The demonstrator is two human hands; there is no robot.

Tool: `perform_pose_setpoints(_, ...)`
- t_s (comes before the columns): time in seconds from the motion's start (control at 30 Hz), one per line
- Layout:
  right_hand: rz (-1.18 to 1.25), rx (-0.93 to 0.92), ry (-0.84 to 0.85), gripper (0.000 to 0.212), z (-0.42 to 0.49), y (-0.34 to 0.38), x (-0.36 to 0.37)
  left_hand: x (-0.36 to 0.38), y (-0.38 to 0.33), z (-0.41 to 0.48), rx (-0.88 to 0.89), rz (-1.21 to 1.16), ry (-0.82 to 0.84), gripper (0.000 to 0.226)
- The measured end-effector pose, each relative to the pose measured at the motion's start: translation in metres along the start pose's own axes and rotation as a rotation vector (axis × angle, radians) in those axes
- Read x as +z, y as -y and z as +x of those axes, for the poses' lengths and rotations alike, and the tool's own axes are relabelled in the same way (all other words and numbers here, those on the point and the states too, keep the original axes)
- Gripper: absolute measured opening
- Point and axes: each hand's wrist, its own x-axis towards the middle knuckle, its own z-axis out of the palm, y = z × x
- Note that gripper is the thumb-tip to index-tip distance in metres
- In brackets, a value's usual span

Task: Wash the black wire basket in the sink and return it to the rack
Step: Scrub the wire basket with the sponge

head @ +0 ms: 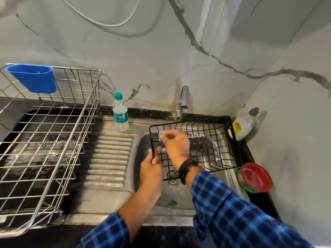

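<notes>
Head view: the black wire basket point(206, 144) is over the sink point(143, 144), centre-right of the frame, with its far edge just below the tap point(183, 102). The left hand point(152, 169) has its fingers point(156, 155) curled round the basket's near-left corner wire. The right hand point(176, 144) pinches a small pale scrub pad point(161, 134) at the upper-left rim.

Looks like the scrubbing stage to me. I'd hold that corner firm so the basket can't swing, then go wire by wire and not skip the joints.

The steel rack point(53, 140) sits left of frame on the dark table point(249, 151), with a blue cup point(34, 77) hooked on it. A water bottle point(120, 113), a soap bottle point(245, 124) and a red-lidded tub point(256, 177) stand around the sink. Grey veined wall behind.
</notes>
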Motion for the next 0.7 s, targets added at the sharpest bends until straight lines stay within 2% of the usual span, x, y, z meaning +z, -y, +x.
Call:
perform_pose_setpoints(0.1,-0.475,-0.300,0.151,0.014,0.002,-0.001,0.004,0.002,0.002,-0.003,0.004,0.067,0.023,0.058)
perform_pose_setpoints(0.17,-0.698,-0.388,0.306,0.015,0.006,0.007,-0.006,-0.002,0.003,-0.005,0.002,0.043,-0.005,0.062)
perform_pose_setpoints(0.27,-0.984,-0.412,0.508,0.010,0.005,0.002,-0.020,-0.005,0.001,0.001,0.000,0.002,-0.065,0.058)
perform_pose_setpoints(0.37,-1.053,-0.304,0.621,0.012,0.000,-0.010,-0.029,-0.007,-0.008,0.005,-0.020,-0.053,-0.120,0.038)
perform_pose_setpoints(0.43,-0.972,-0.308,0.539,0.011,0.005,-0.005,-0.032,-0.008,-0.012,0.005,0.021,-0.047,-0.099,0.040)
perform_pose_setpoints(0.5,-0.811,-0.379,0.316,0.010,0.012,0.005,-0.028,-0.007,-0.015,0.004,0.071,-0.033,-0.076,0.059)
perform_pose_setpoints(0.57,-0.711,-0.423,0.163,0.013,0.016,0.012,-0.020,-0.004,-0.016,0.002,0.086,0.002,-0.052,0.065)
perform_pose_setpoints(0.63,-0.741,-0.467,0.157,0.015,0.018,0.008,-0.014,-0.004,-0.015,0.001,0.097,0.032,-0.037,0.062)
perform_pose_setpoints(0.7,-0.821,-0.498,0.229,0.015,0.014,-0.001,-0.013,-0.008,-0.009,0.002,0.085,0.041,-0.045,0.058)
